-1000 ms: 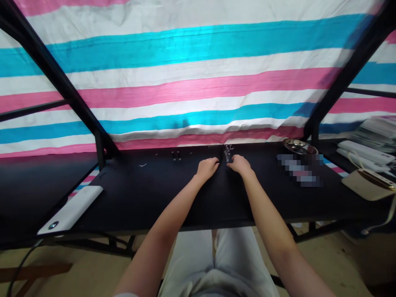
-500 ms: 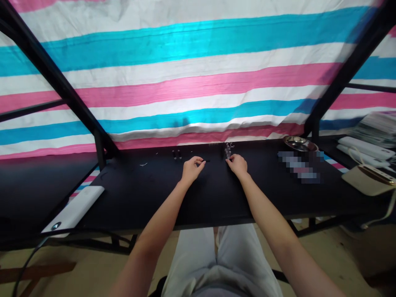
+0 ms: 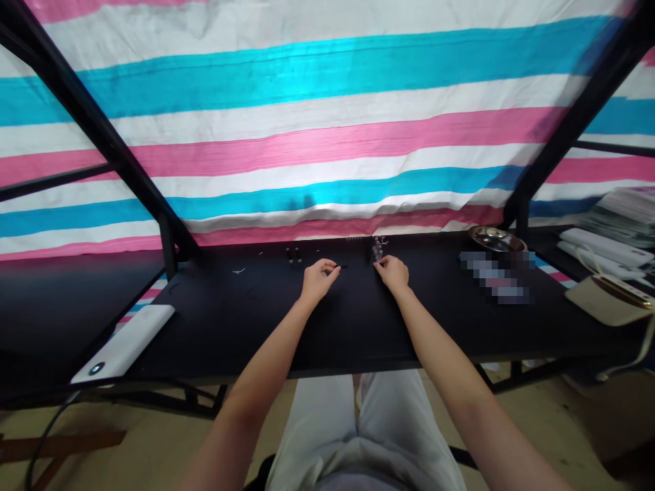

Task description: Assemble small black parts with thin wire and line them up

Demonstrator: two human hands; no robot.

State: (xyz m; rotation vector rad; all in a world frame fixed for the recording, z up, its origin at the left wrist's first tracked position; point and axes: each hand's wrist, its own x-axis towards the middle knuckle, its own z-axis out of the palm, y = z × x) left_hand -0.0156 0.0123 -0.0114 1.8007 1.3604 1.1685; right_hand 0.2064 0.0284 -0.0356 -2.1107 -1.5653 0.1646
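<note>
My left hand point(image 3: 319, 279) hovers over or rests on the black table point(image 3: 353, 327), thumb and forefinger pinched on a small thin dark piece point(image 3: 342, 266) that points right. Too little of that piece shows to name its kind. To the right, my right hand point(image 3: 394, 274) has its fingertips closed at the near end of a cluster of small greyish pieces point(image 3: 377, 248). Whether one of them is between those fingers cannot be made out. Left of my left hand stand two small dark pieces with pale ends point(image 3: 293, 256).
A row of tiny pieces point(image 3: 354, 239) lies at the table's back edge. A shiny metal dish point(image 3: 496, 239) is at the back right, near a blurred-out patch. A white power strip or similar long white device point(image 3: 127, 341) lies at left; a beige pouch point(image 3: 606, 300) at right.
Both hands keep almost the same place and pose. Only a slight shift of the camera shows.
</note>
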